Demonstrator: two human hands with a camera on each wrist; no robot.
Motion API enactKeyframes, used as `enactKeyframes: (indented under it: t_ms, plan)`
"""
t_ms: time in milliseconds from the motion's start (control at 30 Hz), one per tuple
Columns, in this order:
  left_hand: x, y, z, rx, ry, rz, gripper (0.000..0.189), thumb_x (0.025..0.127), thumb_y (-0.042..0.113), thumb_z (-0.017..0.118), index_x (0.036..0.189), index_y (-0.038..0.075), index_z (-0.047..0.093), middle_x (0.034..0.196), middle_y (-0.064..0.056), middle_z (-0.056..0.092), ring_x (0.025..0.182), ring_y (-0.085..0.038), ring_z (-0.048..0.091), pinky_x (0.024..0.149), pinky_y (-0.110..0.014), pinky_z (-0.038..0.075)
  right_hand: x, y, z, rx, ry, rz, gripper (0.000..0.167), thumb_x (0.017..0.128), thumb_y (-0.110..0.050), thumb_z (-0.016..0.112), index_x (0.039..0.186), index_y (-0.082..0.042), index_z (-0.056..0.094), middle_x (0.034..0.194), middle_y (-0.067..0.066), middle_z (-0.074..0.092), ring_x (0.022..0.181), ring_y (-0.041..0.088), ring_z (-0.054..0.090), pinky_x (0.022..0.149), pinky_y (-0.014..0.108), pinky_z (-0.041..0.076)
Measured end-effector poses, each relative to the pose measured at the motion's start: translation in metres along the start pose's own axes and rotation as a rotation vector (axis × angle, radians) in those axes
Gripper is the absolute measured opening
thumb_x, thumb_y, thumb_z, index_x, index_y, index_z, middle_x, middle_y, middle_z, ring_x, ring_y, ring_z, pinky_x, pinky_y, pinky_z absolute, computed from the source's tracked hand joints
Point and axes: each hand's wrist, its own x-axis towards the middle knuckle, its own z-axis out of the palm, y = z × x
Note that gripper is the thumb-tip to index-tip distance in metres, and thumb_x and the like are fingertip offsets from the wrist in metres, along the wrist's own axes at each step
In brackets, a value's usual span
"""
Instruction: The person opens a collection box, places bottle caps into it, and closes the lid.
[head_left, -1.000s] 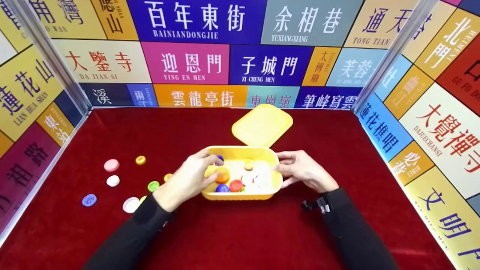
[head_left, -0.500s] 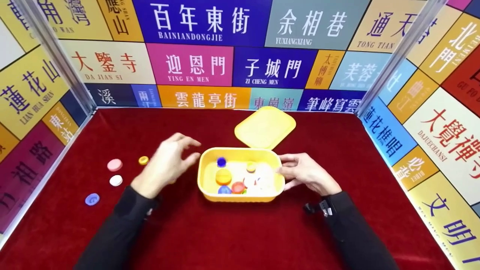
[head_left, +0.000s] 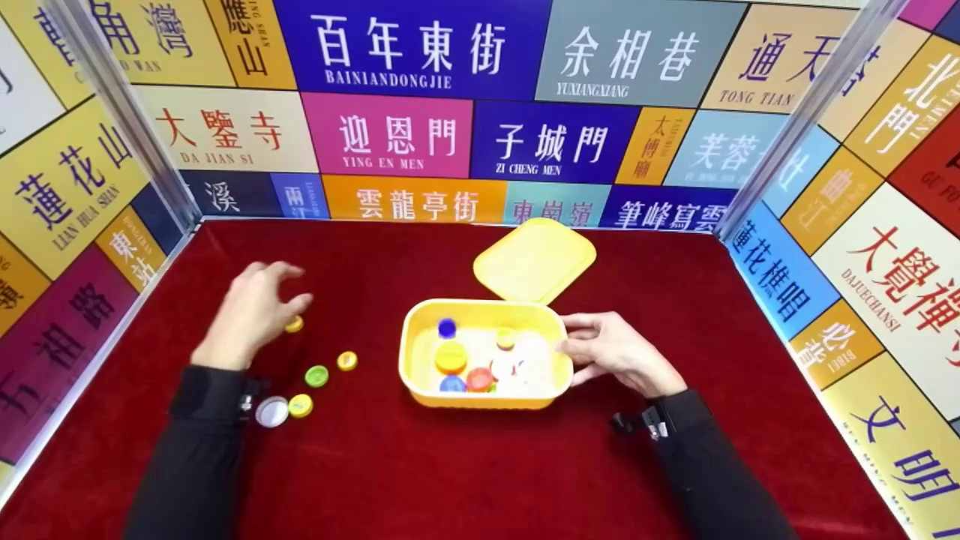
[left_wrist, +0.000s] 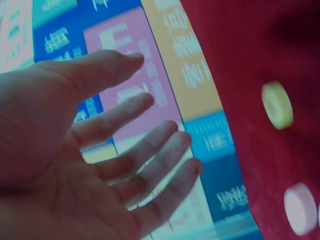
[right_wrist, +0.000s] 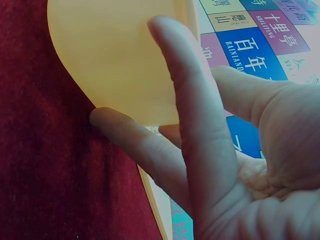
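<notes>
My left hand point(head_left: 251, 307) hovers over the left of the cloth with nothing in it, thumb and fingers apart. In the left wrist view a yellow bottle cap point(left_wrist: 278, 105) and a pale pink cap point(left_wrist: 301, 210) lie past its fingertips. The hand and sleeve hide other caps in the head view. My right hand point(head_left: 619, 352) holds the right end of an open yellow box point(head_left: 484, 401), thumb at the rim and fingers against the outer wall point(right_wrist: 120, 60). Inside the box are several caps, among them an orange cap point(head_left: 451, 358) and a dark blue cap point(head_left: 447, 328).
Left of the box lie a green cap point(head_left: 316, 376), a small yellow cap point(head_left: 347, 361), another yellow cap point(head_left: 301, 406) and a white cap point(head_left: 272, 412). A yellow lid point(head_left: 534, 260) lies behind the box. Printed panels point(head_left: 390, 135) enclose the red cloth point(head_left: 480, 480).
My left hand has come out of the box and swept left across the cloth, uncovering the green, yellow and white caps. My right hand has stayed at the box.
</notes>
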Motion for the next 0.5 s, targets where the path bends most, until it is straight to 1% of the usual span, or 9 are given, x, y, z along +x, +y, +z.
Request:
enactKeyframes:
  t_ms: [133,267,367,500]
  plan:
    - [-0.002,-0.029,-0.007,0.027,-0.049,-0.060,0.055,0.106,0.020,0.081,0.149,-0.011,0.069,0.147,-0.043,0.067,0.138,-0.062,0.058,0.125,-0.075,0.046,-0.001,0.001,0.000,-0.002,0.005,0.004,0.067,0.107,-0.008,0.082,0.168,0.003,0.057,0.151,0.034,0.073,0.112,0.029,0.085,0.082,0.045,0.075]
    - [-0.004,-0.050,-0.013,0.046,-0.102,-0.148,0.060,0.107,0.021,0.079,0.153,-0.013,0.063,0.151,-0.046,0.061,0.140,-0.063,0.053,0.128,-0.076,0.044,0.000,0.000,0.000,-0.002,0.016,0.010,0.069,0.107,-0.008,0.082,0.169,0.003,0.055,0.153,0.034,0.072,0.111,0.029,0.085,0.082,0.045,0.075]
    - [-0.008,-0.062,-0.017,0.067,-0.135,-0.201,0.063,0.107,0.022,0.079,0.155,-0.015,0.060,0.153,-0.049,0.056,0.141,-0.064,0.050,0.128,-0.078,0.042,0.001,0.000,0.000,-0.003,0.015,0.011,0.069,0.107,-0.008,0.082,0.169,0.002,0.055,0.152,0.034,0.073,0.111,0.030,0.085,0.082,0.045,0.075]
    - [-0.010,-0.072,-0.021,0.081,-0.185,-0.220,0.063,0.106,0.019,0.080,0.155,-0.015,0.060,0.152,-0.050,0.055,0.138,-0.064,0.051,0.126,-0.078,0.044,0.000,0.000,0.001,-0.003,0.017,0.013,0.068,0.107,-0.008,0.082,0.169,0.003,0.055,0.150,0.034,0.073,0.109,0.028,0.085,0.081,0.046,0.075]
